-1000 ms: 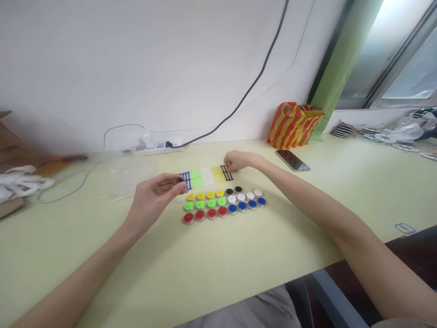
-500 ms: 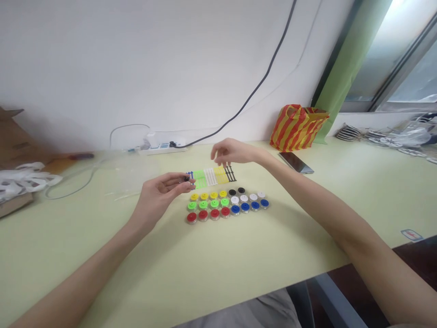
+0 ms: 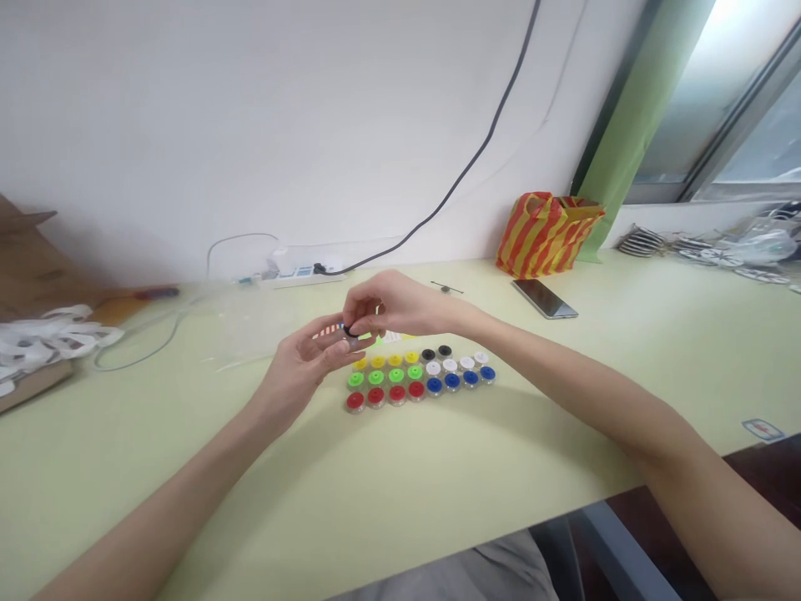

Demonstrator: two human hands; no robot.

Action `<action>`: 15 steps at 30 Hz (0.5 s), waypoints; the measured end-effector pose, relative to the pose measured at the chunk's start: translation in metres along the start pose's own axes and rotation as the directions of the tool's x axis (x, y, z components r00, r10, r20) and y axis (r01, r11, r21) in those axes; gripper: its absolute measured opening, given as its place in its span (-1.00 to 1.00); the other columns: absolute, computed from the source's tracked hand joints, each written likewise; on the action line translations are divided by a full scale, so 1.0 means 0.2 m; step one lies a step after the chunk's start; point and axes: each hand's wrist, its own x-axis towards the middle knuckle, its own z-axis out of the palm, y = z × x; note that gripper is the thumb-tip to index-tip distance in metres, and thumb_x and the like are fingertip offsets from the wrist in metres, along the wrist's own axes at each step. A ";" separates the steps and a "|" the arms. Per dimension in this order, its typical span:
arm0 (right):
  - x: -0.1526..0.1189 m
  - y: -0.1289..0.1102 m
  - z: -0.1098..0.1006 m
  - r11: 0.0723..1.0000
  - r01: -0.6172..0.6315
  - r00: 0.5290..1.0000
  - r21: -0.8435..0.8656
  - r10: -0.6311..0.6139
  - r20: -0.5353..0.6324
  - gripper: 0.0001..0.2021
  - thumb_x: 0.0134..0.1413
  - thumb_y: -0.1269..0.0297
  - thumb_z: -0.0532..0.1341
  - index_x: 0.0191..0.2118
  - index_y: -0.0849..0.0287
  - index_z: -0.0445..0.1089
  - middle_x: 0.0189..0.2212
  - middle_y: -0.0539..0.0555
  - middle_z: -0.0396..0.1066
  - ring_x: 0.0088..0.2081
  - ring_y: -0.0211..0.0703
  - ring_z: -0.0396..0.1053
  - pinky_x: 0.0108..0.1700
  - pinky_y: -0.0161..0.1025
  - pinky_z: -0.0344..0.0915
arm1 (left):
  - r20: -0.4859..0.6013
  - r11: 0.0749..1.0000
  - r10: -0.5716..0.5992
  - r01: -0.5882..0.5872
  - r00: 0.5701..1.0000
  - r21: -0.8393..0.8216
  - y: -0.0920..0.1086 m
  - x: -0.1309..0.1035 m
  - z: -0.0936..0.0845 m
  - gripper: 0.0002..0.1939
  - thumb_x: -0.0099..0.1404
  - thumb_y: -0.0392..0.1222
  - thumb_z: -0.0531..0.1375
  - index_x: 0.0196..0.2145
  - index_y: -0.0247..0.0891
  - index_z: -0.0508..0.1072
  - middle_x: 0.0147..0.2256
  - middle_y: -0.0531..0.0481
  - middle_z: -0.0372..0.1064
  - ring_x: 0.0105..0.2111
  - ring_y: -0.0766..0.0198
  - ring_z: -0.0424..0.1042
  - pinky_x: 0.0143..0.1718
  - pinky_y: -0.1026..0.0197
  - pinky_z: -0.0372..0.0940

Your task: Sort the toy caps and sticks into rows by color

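Observation:
My left hand [image 3: 300, 355] is closed around a small clear round pot with a black cap [image 3: 350, 331]. Thumb and fingers of my right hand [image 3: 375, 305] pinch the black cap from above, partly hiding it. Just in front of the hands stand rows of similar clear pots with coloured caps: yellow caps [image 3: 395, 359], green caps [image 3: 396, 376], red caps [image 3: 396, 394], blue caps [image 3: 451, 381], white caps [image 3: 450, 366] and two black caps [image 3: 436, 352]. Behind them, white lattice-like plastic strips [image 3: 392, 337] and other coloured ones are mostly covered by my hands.
A thin black rod with a small blob [image 3: 445, 289] lies behind my right wrist. Farther right are a phone [image 3: 544, 299] and a striped bag [image 3: 547, 234]. A power strip [image 3: 300, 275] sits by the wall; clear plastic [image 3: 250, 325] and white strapping [image 3: 50, 334] are left.
My right hand has come down and left from above the plastic strips to the black-capped pot in my left hand. A thin black rod now shows behind my right wrist.

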 end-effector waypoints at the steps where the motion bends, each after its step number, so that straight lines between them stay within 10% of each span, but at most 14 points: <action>1: 0.00 0.00 -0.03 1.000 -0.015 1.000 -0.008 0.015 0.001 -0.96 0.17 0.43 0.27 -0.29 0.24 0.49 -0.40 0.01 0.54 -0.41 -0.30 0.44 -0.35 -0.34 0.34 | 0.000 1.000 0.011 -0.011 1.000 0.004 0.00 0.00 0.01 -0.38 0.23 0.13 0.42 0.17 -0.14 0.47 0.04 -0.21 0.57 0.08 -0.11 0.55 0.14 -0.16 0.44; 8: -0.11 0.00 -0.35 0.895 -0.341 0.937 -0.286 0.349 -0.025 -0.91 0.12 0.34 0.37 -0.33 0.23 0.49 -0.48 0.03 0.52 -0.44 -0.26 0.45 -0.38 -0.34 0.31 | -0.176 0.997 0.048 -0.038 0.983 0.061 -0.01 0.02 -0.01 -0.56 0.38 0.12 0.27 0.08 -0.18 0.51 0.06 -0.22 0.51 -0.04 0.05 0.54 -0.10 0.04 0.48; 15: -0.17 0.32 -0.40 0.545 -0.611 0.624 -0.574 0.778 0.075 -0.94 -0.02 0.49 0.35 -0.42 0.26 0.48 -0.47 0.12 0.56 -0.41 -0.11 0.52 -0.37 -0.26 0.36 | -0.264 0.999 0.036 -0.029 0.964 0.031 -0.01 0.03 -0.04 -0.61 0.35 0.04 0.29 0.05 -0.17 0.49 -0.08 -0.15 0.52 -0.13 0.10 0.53 -0.17 0.07 0.46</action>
